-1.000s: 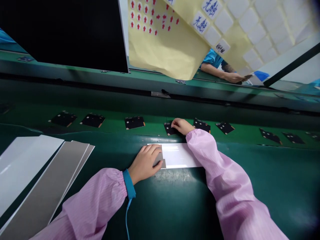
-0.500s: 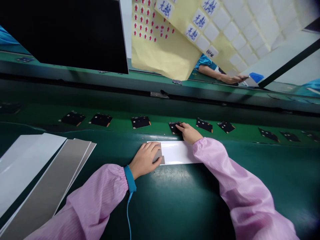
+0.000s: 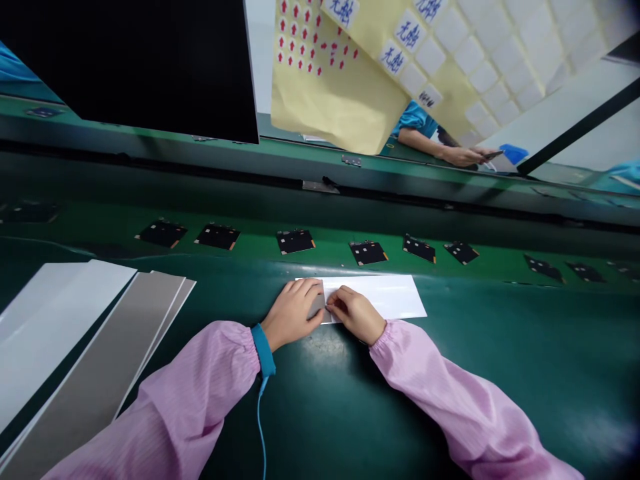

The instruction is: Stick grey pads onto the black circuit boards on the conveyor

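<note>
A glossy white strip (image 3: 395,297) lies across the green table in front of me, with a grey sheet (image 3: 317,306) covering its left end. My left hand (image 3: 295,312) rests on that grey sheet, palm down, fingers stretched over it and thumb apart. Thumb and forefinger of my right hand (image 3: 356,312) are pinched together at the grey sheet's right edge, over the white strip. What sits between those fingertips is too small to make out. Just beyond the strip, a flat black part (image 3: 369,252) with small light squares lies on the green belt.
Several similar black parts, such as this one (image 3: 296,241), lie along the belt. White sheets (image 3: 65,313) and grey strips (image 3: 110,353) are stacked at left. Yellow sticker sheets (image 3: 340,107) and a black panel (image 3: 150,67) hang ahead. A co-worker's hand (image 3: 463,157) appears behind.
My right hand has come off the black part on the belt and moved down and left to the grey sheet's edge. The belt parts shifted slightly right in view. My left hand stays put.
</note>
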Available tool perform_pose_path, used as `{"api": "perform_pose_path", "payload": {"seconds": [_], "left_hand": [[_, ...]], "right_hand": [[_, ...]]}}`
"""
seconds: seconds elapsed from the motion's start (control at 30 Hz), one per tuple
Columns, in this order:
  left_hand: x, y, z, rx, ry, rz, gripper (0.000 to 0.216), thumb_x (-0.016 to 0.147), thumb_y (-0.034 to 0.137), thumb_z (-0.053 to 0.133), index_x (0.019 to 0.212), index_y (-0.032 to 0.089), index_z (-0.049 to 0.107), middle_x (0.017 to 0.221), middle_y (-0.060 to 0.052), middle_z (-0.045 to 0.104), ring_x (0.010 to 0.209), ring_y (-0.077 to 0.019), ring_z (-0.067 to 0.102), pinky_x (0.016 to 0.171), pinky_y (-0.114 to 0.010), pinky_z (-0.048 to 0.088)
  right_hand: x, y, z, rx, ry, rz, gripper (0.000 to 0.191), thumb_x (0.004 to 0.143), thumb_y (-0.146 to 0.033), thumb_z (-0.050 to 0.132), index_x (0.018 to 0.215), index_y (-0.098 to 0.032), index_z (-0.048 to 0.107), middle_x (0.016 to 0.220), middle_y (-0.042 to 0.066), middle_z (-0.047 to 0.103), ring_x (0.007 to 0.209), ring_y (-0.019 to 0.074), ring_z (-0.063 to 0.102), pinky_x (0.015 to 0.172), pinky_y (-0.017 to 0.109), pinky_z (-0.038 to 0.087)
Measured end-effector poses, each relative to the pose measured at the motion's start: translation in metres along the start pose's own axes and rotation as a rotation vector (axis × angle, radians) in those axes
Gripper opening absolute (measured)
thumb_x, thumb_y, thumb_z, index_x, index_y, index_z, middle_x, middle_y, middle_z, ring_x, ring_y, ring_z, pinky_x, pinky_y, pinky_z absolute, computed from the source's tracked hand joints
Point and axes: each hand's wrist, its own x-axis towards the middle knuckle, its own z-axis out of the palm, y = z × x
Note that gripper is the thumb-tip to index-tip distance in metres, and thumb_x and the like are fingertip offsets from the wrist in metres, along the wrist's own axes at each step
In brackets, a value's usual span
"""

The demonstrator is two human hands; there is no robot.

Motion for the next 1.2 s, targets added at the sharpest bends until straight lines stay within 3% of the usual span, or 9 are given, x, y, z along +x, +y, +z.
{"api": "perform_pose_path", "payload": {"seconds": [0.2,0.33,0.43,0.53,0.63,0.73,1.03,1.2], "left_hand": [[-0.001,0.0,0.0,0.004,-0.001,-0.003,0.025,0.084,0.027,0.054,0.107,0.019,0.05,0.12,-0.007,0.052,0.111,-0.0234,0.046,0.093,-0.038,0.037],[-0.001,0.0,0.001,0.007,-0.006,-0.01,0.026,0.085,0.029,0.053,0.109,0.019,0.05,0.121,-0.008,0.052,0.112,-0.0245,0.046,0.093,-0.039,0.037],[-0.001,-0.001,0.001,0.002,-0.006,-0.014,0.027,0.085,0.029,0.053,0.11,0.019,0.05,0.121,-0.008,0.051,0.112,-0.0249,0.046,0.093,-0.039,0.037],[0.0,-0.001,0.001,-0.014,0.002,-0.015,0.026,0.085,0.028,0.053,0.108,0.019,0.051,0.121,-0.008,0.052,0.112,-0.0245,0.046,0.093,-0.039,0.037],[0.0,-0.001,0.0,-0.028,0.003,-0.021,0.027,0.084,0.027,0.054,0.109,0.019,0.05,0.121,-0.008,0.052,0.112,-0.0248,0.046,0.093,-0.039,0.037],[0.0,-0.001,-0.001,-0.036,-0.005,-0.022,0.03,0.083,0.027,0.056,0.111,0.019,0.049,0.121,-0.008,0.051,0.112,-0.0253,0.046,0.093,-0.04,0.037],[0.001,-0.003,0.0,-0.036,-0.006,-0.029,0.03,0.082,0.028,0.055,0.11,0.02,0.049,0.121,-0.008,0.051,0.112,-0.0252,0.046,0.093,-0.04,0.037],[0.001,-0.002,0.001,-0.029,-0.005,-0.025,0.029,0.083,0.028,0.054,0.111,0.02,0.049,0.121,-0.008,0.051,0.112,-0.0251,0.047,0.094,-0.041,0.037]], "right_hand": [[-0.003,-0.002,0.002,0.008,-0.013,-0.022,0.012,0.083,-0.01,0.047,0.075,-0.018,0.049,0.078,0.004,0.052,0.074,0.0157,0.051,0.07,0.028,0.043],[0.008,0.003,-0.015,0.055,-0.038,-0.091,0.012,0.084,-0.011,0.043,0.077,-0.018,0.049,0.078,0.005,0.054,0.074,0.0154,0.052,0.07,0.028,0.043],[0.048,0.012,-0.034,0.074,-0.075,-0.174,0.013,0.084,-0.012,0.043,0.077,-0.017,0.051,0.078,0.004,0.056,0.07,0.014,0.052,0.069,0.026,0.042],[0.108,0.022,-0.042,0.045,-0.115,-0.218,0.013,0.083,-0.012,0.047,0.074,-0.016,0.055,0.077,0.003,0.056,0.069,0.0126,0.052,0.069,0.025,0.041],[0.16,0.033,-0.039,-0.022,-0.127,-0.186,0.011,0.081,-0.011,0.051,0.074,-0.015,0.057,0.078,0.003,0.058,0.069,0.0116,0.052,0.07,0.024,0.04],[0.185,0.042,-0.035,-0.074,-0.207,-0.114,0.007,0.082,-0.013,0.053,0.079,-0.015,0.059,0.077,0.002,0.06,0.069,0.011,0.053,0.071,0.023,0.039],[0.18,0.055,-0.039,-0.133,-0.228,0.003,0.008,0.083,-0.016,0.054,0.082,-0.015,0.061,0.077,0.002,0.062,0.068,0.0105,0.054,0.069,0.021,0.039],[0.17,0.061,-0.036,-0.15,-0.118,0.026,0.006,0.08,-0.014,0.056,0.08,-0.015,0.062,0.077,0.002,0.061,0.067,0.0113,0.053,0.067,0.022,0.04]]}}
